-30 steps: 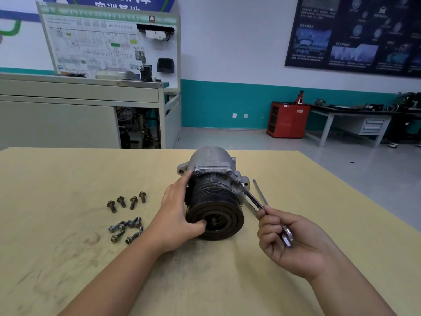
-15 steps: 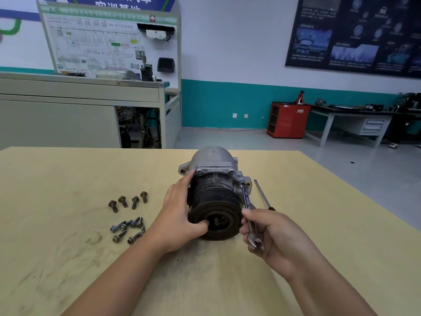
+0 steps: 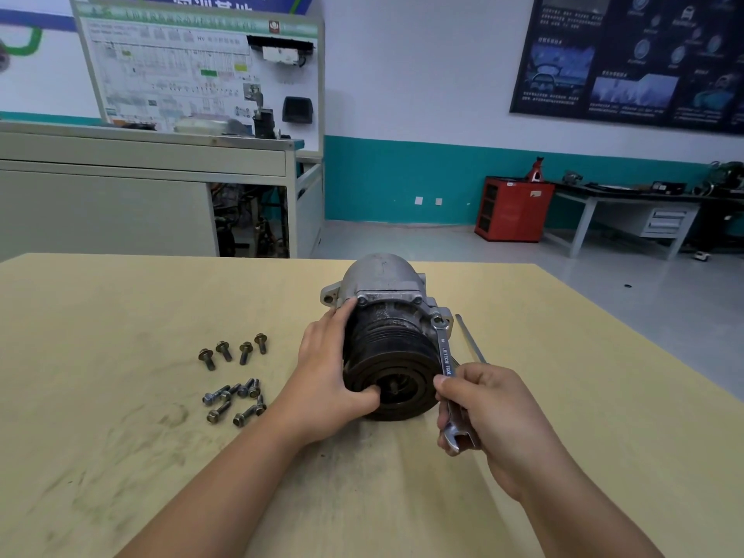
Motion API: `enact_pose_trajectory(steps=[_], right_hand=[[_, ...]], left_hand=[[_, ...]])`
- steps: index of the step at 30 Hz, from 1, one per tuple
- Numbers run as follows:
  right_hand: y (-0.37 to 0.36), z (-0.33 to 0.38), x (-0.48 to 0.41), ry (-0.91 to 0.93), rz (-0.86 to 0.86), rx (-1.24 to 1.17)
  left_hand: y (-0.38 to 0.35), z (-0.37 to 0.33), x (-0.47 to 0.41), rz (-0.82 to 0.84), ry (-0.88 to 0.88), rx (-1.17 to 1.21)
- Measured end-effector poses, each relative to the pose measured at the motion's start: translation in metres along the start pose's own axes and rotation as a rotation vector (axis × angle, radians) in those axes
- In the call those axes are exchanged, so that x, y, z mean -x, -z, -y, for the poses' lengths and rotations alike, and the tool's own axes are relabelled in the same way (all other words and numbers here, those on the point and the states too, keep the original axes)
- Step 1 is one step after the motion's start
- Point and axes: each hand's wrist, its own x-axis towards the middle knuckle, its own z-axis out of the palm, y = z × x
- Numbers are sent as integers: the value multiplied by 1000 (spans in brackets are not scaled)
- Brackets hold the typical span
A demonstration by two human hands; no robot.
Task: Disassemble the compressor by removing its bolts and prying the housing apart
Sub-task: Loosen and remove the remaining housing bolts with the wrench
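Note:
The compressor [image 3: 384, 287] lies on the yellow table [image 3: 120, 316], its grey housing pointing away and its black pulley [image 3: 396, 364] facing me. My left hand [image 3: 330, 376] grips the pulley's left side, thumb on the front face. My right hand [image 3: 487, 412] is closed round a silver wrench [image 3: 445, 356], whose ring end sits on a bolt [image 3: 438, 319] at the housing's right flange. Loose bolts [image 3: 233, 400] lie in a heap to the left, with a row of several more bolts [image 3: 233, 350] behind them.
A thin metal tool [image 3: 469, 338], perhaps a screwdriver shaft, lies on the table just right of the compressor, partly hidden by my right hand. Beyond the table stand a grey cabinet [image 3: 141, 195] and a red tool cart [image 3: 511, 209].
My right hand has swung the wrench handle down and toward me, from slanting out to the right to nearly upright beside the pulley. The left hand has kept its grip.

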Motion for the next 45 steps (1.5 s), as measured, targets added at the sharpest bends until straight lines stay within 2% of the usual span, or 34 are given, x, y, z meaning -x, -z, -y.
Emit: enact_pose_trajectory(steps=[9, 13, 17, 23, 29, 35, 45], right_hand=[[-2, -3, -2, 84, -121, 185], [1, -4, -5, 116, -153, 296], [4, -6, -9, 152, -187, 457], [6, -15, -8, 253, -249, 783], [7, -13, -14, 193, -196, 623], [14, -17, -1, -38, -35, 66], [14, -15, -6, -144, 50, -311]], left_hand=[[3, 5, 1, -18, -55, -49], [4, 5, 3, 14, -29, -4], [2, 6, 1, -34, -35, 91], [1, 9, -1, -52, -16, 85], [2, 8, -1, -44, -11, 98], [3, 6, 1, -34, -1, 103], [4, 7, 1, -26, -6, 84]])
